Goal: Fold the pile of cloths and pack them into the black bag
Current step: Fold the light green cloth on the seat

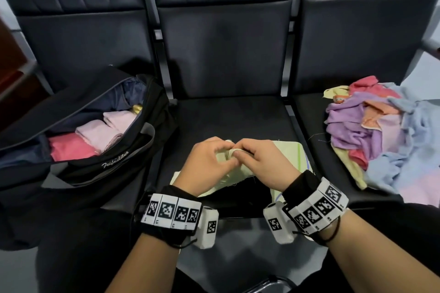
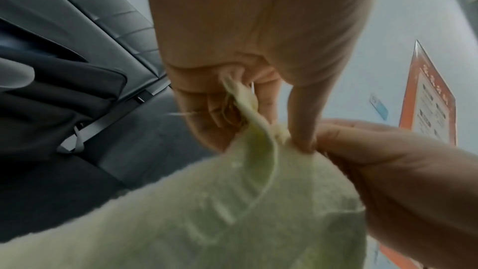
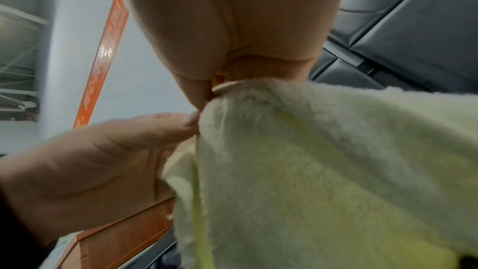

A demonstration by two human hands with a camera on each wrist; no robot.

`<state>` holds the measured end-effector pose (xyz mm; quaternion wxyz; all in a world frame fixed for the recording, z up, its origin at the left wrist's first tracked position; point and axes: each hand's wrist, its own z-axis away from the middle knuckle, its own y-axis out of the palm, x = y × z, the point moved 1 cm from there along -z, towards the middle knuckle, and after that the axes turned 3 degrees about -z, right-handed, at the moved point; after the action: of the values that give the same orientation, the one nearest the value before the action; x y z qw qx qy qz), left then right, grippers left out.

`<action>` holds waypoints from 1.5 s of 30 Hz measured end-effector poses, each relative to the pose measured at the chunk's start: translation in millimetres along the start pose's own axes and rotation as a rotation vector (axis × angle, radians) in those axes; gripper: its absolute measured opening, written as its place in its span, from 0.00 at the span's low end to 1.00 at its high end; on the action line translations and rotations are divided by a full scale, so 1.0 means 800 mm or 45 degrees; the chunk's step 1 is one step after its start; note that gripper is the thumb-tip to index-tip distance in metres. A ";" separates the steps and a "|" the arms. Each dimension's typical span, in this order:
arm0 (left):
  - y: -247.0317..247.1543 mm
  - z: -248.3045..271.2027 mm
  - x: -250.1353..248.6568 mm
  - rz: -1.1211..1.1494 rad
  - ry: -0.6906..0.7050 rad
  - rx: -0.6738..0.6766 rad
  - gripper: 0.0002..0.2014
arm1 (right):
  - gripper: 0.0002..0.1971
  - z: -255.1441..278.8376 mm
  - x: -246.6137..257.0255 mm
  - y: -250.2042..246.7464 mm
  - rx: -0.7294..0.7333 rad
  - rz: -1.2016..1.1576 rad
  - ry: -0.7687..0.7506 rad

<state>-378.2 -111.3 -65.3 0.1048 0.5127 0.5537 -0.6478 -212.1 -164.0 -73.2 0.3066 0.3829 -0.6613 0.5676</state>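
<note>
Pale green cloth (image 1: 289,153) is pinched at one edge by both hands, the left hand (image 1: 207,162) and right hand (image 1: 262,162) touching over the middle seat (image 1: 226,114). Corners should meet evenly before pressing flat. The black bag (image 1: 78,140) waits open at left, the pile (image 1: 381,131) at right.

Pale green cloth (image 1: 289,154) mostly under hands (image 1: 209,162)

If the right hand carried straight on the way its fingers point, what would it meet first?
The left hand. The right hand points toward it, both pinching the same pale green cloth, fingertips seemingly almost touching. Past that, roughly, lies the black bag.
</note>
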 end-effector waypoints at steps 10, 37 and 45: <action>-0.006 -0.008 0.009 -0.049 -0.020 -0.439 0.07 | 0.07 0.009 -0.028 -0.027 0.003 0.630 0.172; -0.066 -0.014 0.058 0.217 -0.434 -0.793 0.07 | 0.19 0.008 -0.061 -0.070 -0.467 -0.236 0.190; -0.019 -0.009 0.054 0.183 -0.501 -0.167 0.17 | 0.10 0.008 -0.059 -0.036 -0.232 -0.746 0.529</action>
<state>-404.0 -81.1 -88.7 0.2897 0.4066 0.5255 -0.6889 -163.1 -164.3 -99.2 0.6166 0.4036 -0.4951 0.4601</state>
